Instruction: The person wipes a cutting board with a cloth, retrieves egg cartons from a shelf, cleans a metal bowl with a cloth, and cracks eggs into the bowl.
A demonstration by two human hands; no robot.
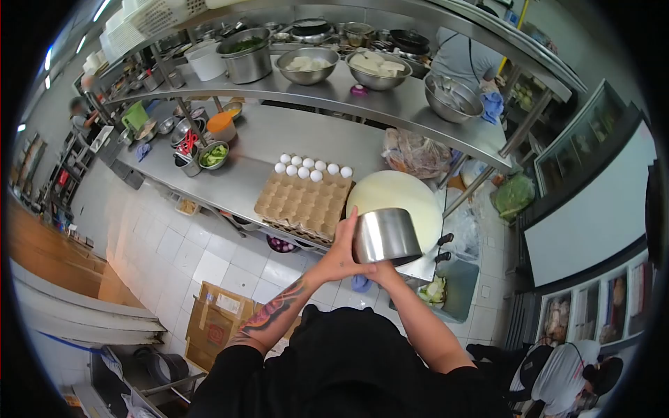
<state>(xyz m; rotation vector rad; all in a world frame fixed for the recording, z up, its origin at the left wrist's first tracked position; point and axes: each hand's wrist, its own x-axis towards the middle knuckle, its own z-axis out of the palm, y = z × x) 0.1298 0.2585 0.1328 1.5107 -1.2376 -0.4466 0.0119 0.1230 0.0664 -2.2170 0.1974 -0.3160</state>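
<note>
A shiny steel pot (385, 235) is held tilted in front of me, over the near edge of a round white cutting board (411, 191). My left hand (343, 245) grips its left side, fingers up along the wall and thumb toward the bottom. At the lower edge, my right hand (381, 272) also holds the pot, with most of its fingers hidden behind it. What is inside cannot be seen. Left of the board lies a cardboard egg tray (301, 205), with several white eggs (316, 175) in its far rows.
Steel bowls (307, 66) and a stockpot (244, 56) stand on the raised shelf. A plastic bag (416, 152) sits behind the board, and a grey bin (463, 292) with vegetable scraps is below right. One person (557, 376) is at lower right, another (460, 59) behind the shelf.
</note>
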